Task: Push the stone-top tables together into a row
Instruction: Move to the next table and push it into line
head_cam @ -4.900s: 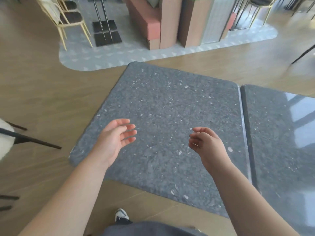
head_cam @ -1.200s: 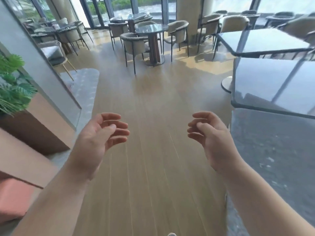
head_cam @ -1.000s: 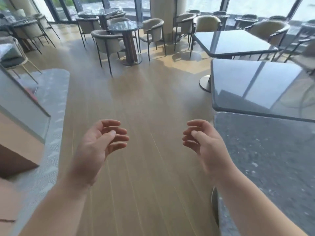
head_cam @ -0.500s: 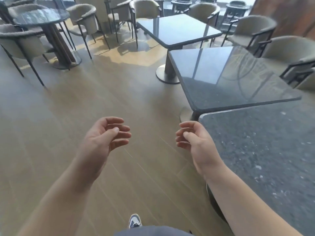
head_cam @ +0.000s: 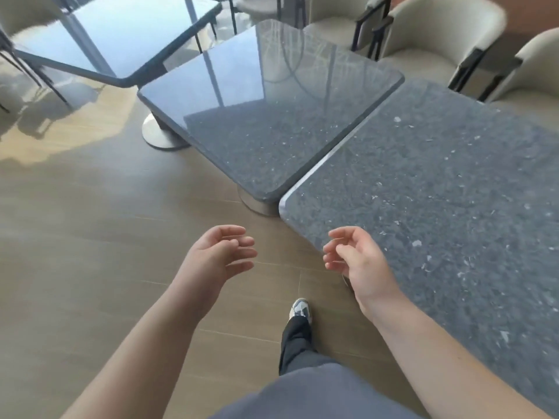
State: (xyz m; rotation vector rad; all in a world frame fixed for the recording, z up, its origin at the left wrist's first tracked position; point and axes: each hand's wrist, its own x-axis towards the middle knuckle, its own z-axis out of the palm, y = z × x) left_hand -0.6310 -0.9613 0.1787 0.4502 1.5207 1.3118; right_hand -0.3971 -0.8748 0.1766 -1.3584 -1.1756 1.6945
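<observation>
Both hands hang free in front of the body with nothing in them: the left hand (head_cam: 222,257) floats over the wooden floor (head_cam: 90,237) with its fingers loosely bent, and the right hand (head_cam: 357,261) is likewise relaxed and half curled, hovering at the near edge of the nearest stone-top table (head_cam: 438,213) without plainly touching it. That table lies ahead and to the right, so the right hand is clearly the closer of the two. Beyond it, further ahead and to the left, the middle stone-top table (head_cam: 272,107) sits just beside it, the two long edges running nearly parallel with only a thin seam between them, though the corners look slightly offset. Past that, at the upper left, a third table (head_cam: 121,34) stands skewed, its corner close to or overlapping the middle one in this view. The row runs away up and to the left, so the next push probably has to go along that line. Pale armchairs (head_cam: 438,40) stand on the far side.
</observation>
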